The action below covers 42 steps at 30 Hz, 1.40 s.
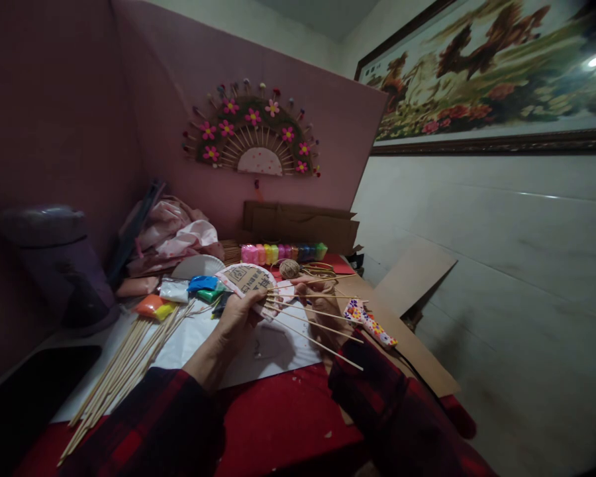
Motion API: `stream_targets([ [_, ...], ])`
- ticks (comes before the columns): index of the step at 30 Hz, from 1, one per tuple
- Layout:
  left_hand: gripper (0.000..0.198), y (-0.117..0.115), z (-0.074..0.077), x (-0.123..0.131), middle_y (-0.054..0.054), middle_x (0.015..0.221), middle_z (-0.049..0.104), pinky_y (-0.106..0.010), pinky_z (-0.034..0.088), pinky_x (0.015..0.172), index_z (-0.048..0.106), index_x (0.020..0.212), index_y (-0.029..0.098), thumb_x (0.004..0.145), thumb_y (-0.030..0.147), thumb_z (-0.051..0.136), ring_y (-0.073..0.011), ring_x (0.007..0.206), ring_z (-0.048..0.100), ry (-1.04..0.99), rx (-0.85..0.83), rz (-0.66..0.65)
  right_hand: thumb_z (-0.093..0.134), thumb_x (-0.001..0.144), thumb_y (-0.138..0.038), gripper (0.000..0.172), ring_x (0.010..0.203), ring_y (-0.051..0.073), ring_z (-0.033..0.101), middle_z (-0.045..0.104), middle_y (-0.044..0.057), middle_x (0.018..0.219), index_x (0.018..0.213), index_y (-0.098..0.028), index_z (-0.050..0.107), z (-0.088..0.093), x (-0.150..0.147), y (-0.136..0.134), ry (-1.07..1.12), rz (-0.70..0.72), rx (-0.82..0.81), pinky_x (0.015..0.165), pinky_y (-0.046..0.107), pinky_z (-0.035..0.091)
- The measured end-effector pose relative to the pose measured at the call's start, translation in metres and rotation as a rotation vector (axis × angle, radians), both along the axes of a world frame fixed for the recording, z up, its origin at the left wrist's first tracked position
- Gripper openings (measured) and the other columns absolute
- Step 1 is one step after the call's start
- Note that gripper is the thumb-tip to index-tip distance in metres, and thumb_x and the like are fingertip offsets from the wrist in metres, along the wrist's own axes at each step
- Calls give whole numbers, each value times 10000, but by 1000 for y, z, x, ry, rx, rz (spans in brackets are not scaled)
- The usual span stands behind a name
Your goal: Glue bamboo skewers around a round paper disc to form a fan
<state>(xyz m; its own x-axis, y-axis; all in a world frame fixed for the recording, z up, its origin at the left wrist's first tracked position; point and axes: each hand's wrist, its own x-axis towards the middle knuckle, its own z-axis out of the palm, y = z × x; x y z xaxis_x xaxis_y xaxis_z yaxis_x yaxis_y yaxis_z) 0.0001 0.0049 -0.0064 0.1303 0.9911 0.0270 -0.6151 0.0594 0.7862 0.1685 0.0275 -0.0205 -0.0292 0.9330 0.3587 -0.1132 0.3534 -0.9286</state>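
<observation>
My left hand (pixel 234 326) grips a rounded piece of printed cardboard (pixel 244 277) edged with pale, dotted fabric, its thumb pressed on the near face. Several thin wooden sticks (pixel 322 343) fan out from the cardboard toward the right. Behind these sticks is my right hand (pixel 322 301), its fingers closed around a wooden stick (pixel 335 279) at the upper side of the fan. The sticks partly cover the fingers of this hand. Below both hands lies a white sheet (pixel 283 354) on a red cloth (pixel 278 417).
Loose wooden sticks (pixel 114 377) and colored clay packets (pixel 151 307) lie left. A twine ball (pixel 289 268) and clay row (pixel 283 253) sit behind. Flower-patterned fabric (pixel 370 322) and cardboard (pixel 417 344) are right. A decorated fan (pixel 253 132) hangs on the pink board.
</observation>
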Motion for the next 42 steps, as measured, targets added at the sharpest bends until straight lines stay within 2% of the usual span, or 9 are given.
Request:
stream_targets([
  [3,270,0,0,0,-67,700,690,-245,541,476,587,947,91,680,69,622,-161,539,643,-10,1,28,698,735,-382,221,622,145,514,594,17,646,818,-178,696,1,-1,0,7,-3,14,555,285,392],
  [7,254,-1,1,0,-56,683,680,-241,542,471,583,928,96,679,69,627,-159,544,644,-22,4,38,708,695,-375,198,581,129,458,582,19,630,758,-188,692,1,-3,-2,18,-5,28,523,275,339],
  [17,273,-3,3,1,-42,698,682,-248,554,500,582,913,114,651,66,638,-156,553,647,-54,-9,62,672,702,-332,159,522,110,400,532,0,561,757,-184,664,-5,-4,2,17,-2,1,496,275,303],
  [26,286,-1,2,0,-41,689,671,-249,539,466,573,926,110,648,76,635,-160,547,641,-40,-2,55,736,647,-348,243,518,96,397,516,-24,592,841,-213,679,-6,-3,4,69,48,3,492,244,313],
  [30,246,-2,2,0,-47,700,673,-263,546,472,569,883,107,650,71,640,-164,548,643,-49,-2,48,758,635,-346,185,509,86,391,535,-18,606,736,-207,689,-10,-2,7,102,72,2,480,236,286],
  [34,235,-1,2,0,-50,692,677,-261,552,486,569,880,105,657,63,630,-161,549,645,-45,-15,58,756,646,-364,194,524,93,412,571,-7,635,757,-214,705,-13,-1,10,97,81,19,496,245,299],
  [42,271,0,1,1,-55,646,674,-252,541,456,575,930,97,663,73,616,-172,518,643,-33,-20,63,750,674,-290,186,511,71,375,538,-33,563,808,-169,706,-9,-4,6,119,125,0,494,250,252],
])
